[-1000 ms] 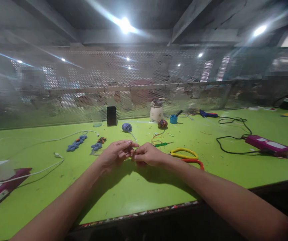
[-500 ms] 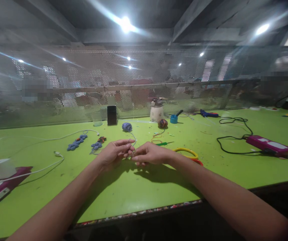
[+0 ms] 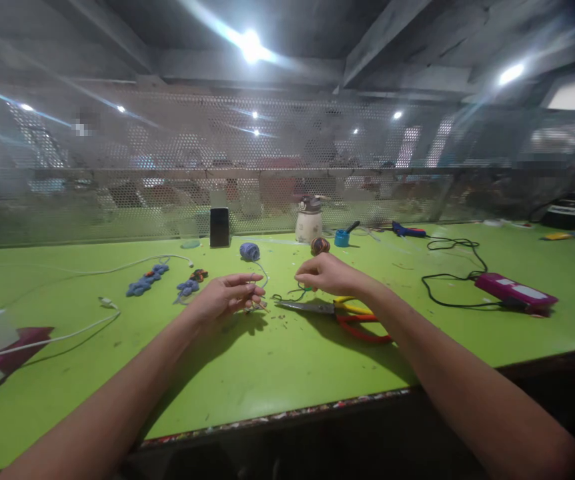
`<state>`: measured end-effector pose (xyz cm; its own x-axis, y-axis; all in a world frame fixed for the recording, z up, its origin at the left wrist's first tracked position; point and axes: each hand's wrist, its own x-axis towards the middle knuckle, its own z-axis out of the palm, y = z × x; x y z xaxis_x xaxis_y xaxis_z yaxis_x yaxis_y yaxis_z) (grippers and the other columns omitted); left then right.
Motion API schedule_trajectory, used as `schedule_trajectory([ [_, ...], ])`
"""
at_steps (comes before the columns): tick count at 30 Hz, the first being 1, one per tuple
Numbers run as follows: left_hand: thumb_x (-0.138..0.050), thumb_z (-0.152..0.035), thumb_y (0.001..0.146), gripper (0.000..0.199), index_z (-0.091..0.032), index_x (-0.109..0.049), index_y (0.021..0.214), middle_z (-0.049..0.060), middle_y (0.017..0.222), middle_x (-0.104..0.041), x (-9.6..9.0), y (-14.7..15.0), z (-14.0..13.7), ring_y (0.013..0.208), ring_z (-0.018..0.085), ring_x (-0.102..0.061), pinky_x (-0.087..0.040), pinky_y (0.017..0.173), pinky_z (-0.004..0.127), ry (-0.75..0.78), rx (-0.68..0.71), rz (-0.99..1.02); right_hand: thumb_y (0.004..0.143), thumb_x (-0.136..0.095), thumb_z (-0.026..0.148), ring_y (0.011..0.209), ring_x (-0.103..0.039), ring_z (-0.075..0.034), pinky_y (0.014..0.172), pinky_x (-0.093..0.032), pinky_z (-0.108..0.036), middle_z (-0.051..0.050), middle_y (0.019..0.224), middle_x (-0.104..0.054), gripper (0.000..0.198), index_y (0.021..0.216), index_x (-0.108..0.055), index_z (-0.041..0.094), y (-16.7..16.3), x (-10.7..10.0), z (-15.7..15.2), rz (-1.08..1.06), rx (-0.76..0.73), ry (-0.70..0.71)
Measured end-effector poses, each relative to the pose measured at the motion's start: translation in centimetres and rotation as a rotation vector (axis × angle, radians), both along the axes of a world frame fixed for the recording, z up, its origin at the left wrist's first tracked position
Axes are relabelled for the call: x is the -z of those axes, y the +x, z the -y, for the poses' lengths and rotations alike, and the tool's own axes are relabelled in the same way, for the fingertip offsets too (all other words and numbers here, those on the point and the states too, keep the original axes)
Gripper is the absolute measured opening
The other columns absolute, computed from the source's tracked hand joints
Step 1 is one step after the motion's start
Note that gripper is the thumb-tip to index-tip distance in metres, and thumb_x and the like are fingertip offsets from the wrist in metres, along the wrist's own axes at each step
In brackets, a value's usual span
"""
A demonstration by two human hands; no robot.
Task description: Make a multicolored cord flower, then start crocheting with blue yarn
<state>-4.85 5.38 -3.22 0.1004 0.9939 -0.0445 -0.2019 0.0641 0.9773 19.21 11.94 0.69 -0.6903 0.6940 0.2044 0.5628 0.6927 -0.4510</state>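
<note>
My left hand (image 3: 232,293) is closed, its fingers pinching blue yarn (image 3: 262,270) that runs back to a blue yarn ball (image 3: 250,251). A thin orange-brown strand pokes out below those fingers. My right hand (image 3: 327,273) has its fingertips drawn together low over the table, just in front of a multicoloured yarn ball (image 3: 320,246). Part of a green-handled tool (image 3: 308,289) and dark yarn (image 3: 278,297) show beneath it; what the fingertips hold is hidden. Under my right wrist lie scissors (image 3: 312,307) with one yellow and one red handle, blades pointing left.
Blue crocheted pieces (image 3: 142,283) lie left of my hands. Behind stand a phone (image 3: 219,227), a pale bottle (image 3: 309,223) and a blue jar (image 3: 341,238). A glue gun (image 3: 407,229) and purple power strip (image 3: 516,292) are on the right, white cables (image 3: 92,327) on the left.
My right hand has left the left hand, moving right and away from me toward the multicoloured ball. The scissors' blades have come into view. My left hand keeps the blue yarn.
</note>
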Motion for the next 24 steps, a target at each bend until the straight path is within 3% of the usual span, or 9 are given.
schedule_trajectory([
  [4, -0.064, -0.005, 0.075, 0.023, -0.008, -0.068, 0.098, 0.012, 0.082, -0.072, -0.1, 0.0, -0.1, 0.067, 0.012, -0.066, -0.053, 0.063, 0.022, 0.034, -0.074, -0.048, 0.083, -0.054, 0.03, 0.056, -0.057, -0.014, 0.053, -0.039, -0.024, -0.007, 0.067, -0.067, 0.027, 0.077, -0.071, 0.011, 2.2, -1.1, -0.6, 0.134, 0.066, -0.004],
  [10, -0.068, -0.01, 0.071, 0.024, -0.008, -0.068, 0.096, 0.011, 0.079, -0.072, 0.0, -0.3, -0.4, 0.066, 0.014, -0.065, -0.052, 0.066, 0.026, 0.076, -0.159, -0.06, 0.079, -0.058, 0.018, 0.067, -0.062, -0.017, 0.058, -0.043, -0.025, -0.009, 0.077, -0.07, 0.017, 0.082, -0.073, 0.012, 2.9, -1.4, -4.9, 0.246, 0.293, 0.05],
  [13, -0.07, -0.013, 0.069, 0.027, -0.008, -0.068, 0.096, 0.011, 0.079, -0.072, 0.1, -0.5, -0.5, 0.067, 0.014, -0.065, -0.051, 0.067, 0.026, 0.096, -0.162, -0.055, 0.069, -0.066, 0.011, 0.068, -0.062, -0.019, 0.059, -0.042, -0.026, -0.01, 0.079, -0.07, 0.01, 0.075, -0.073, 0.014, 1.4, 0.2, -5.6, 0.36, 0.28, 0.04],
  [17, -0.072, -0.017, 0.068, 0.029, -0.01, -0.067, 0.096, 0.009, 0.078, -0.072, -0.2, -0.9, -0.6, 0.068, 0.014, -0.065, -0.051, 0.067, 0.026, 0.155, -0.205, -0.085, 0.065, -0.065, 0.004, 0.071, -0.062, -0.025, 0.058, -0.04, -0.029, -0.016, 0.084, -0.07, 0.021, 0.084, -0.072, 0.012, -0.2, 2.2, -4.6, 0.492, 0.291, 0.083],
  [24, -0.073, -0.021, 0.065, 0.035, -0.009, -0.067, 0.097, 0.008, 0.074, -0.071, -1.5, -1.6, -0.3, 0.066, 0.015, -0.063, -0.05, 0.066, 0.028, 0.303, -0.406, -0.129, 0.067, -0.06, 0.003, 0.077, -0.061, -0.023, 0.056, -0.036, -0.025, -0.014, 0.09, -0.068, 0.028, 0.092, -0.068, 0.014, 0.5, 2.3, -3.6, 0.603, 0.22, 0.149],
])
